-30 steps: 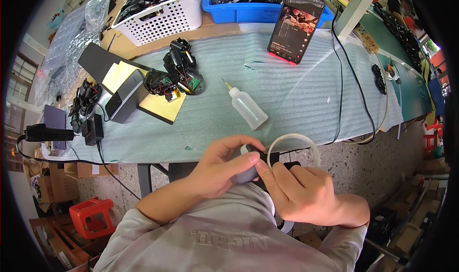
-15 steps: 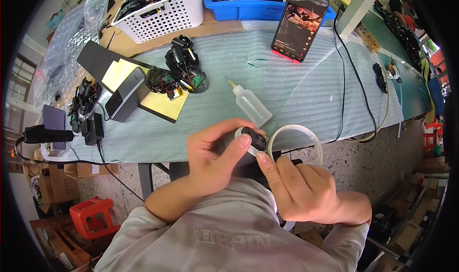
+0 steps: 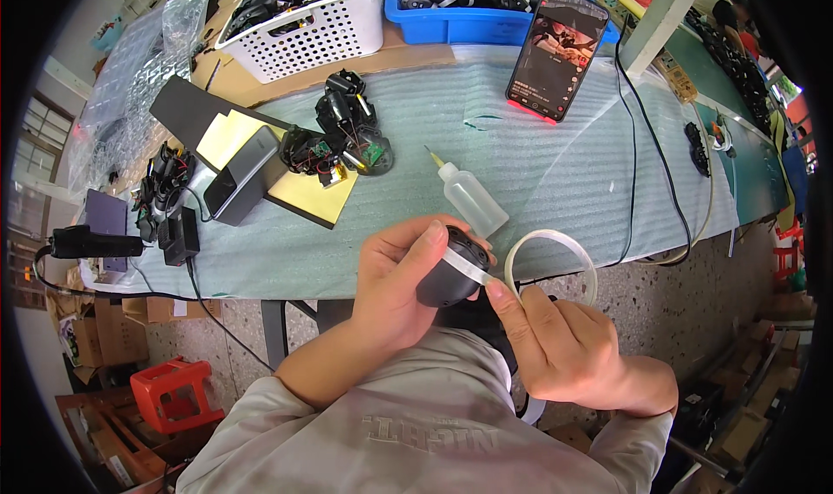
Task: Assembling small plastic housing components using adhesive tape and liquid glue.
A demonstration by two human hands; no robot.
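- Black device (image 3: 440, 289): a rounded, smooth-sided shell with a darker, detailed face on its upper part, held tilted in the left hand (image 3: 395, 281) above the person's lap, near the counter's edge.
- Pale strip (image 3: 466, 266): narrow, flat and whitish, lying slantwise across the device; its end part is pinched by the right hand (image 3: 560, 346), above which it loops into an upright ring.

One left hand (image 3: 390, 277), one right hand (image 3: 564, 342), one black part (image 3: 441, 284).
One white strip (image 3: 468, 269), one bottle (image 3: 475, 200), one lit phone (image 3: 555, 60), one white basket (image 3: 312, 49), one blue tub (image 3: 468, 30).
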